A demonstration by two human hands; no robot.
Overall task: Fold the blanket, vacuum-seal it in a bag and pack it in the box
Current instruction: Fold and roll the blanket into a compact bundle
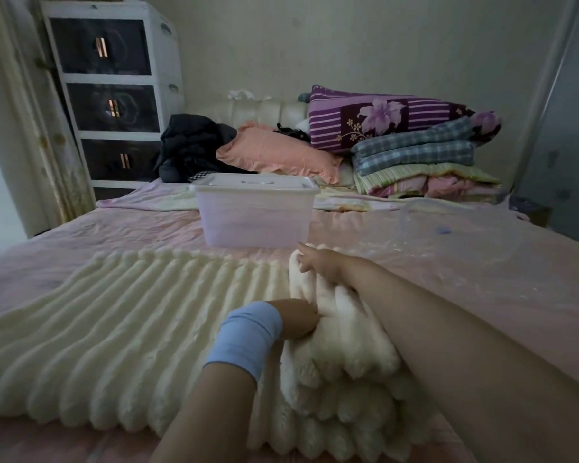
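Note:
A cream ribbed plush blanket [114, 322] lies spread across the pink bed, its right side bunched into a thick fold. My right hand [318, 260] grips the far corner of that fold. My left hand [296, 317], with a blue band at the wrist, holds the fold lower down, its fingers tucked into the plush. A translucent lidded plastic box [254, 208] stands on the bed just beyond the blanket. A clear vacuum bag [455, 235] lies flat to the right of the box.
Folded quilts [415, 155] and a peach pillow [274, 152] are stacked at the headboard, with dark clothes [191, 145] beside them. A white drawer tower [111, 95] stands at the left behind the bed. The pink bed sheet [482, 289] lies bare at the right.

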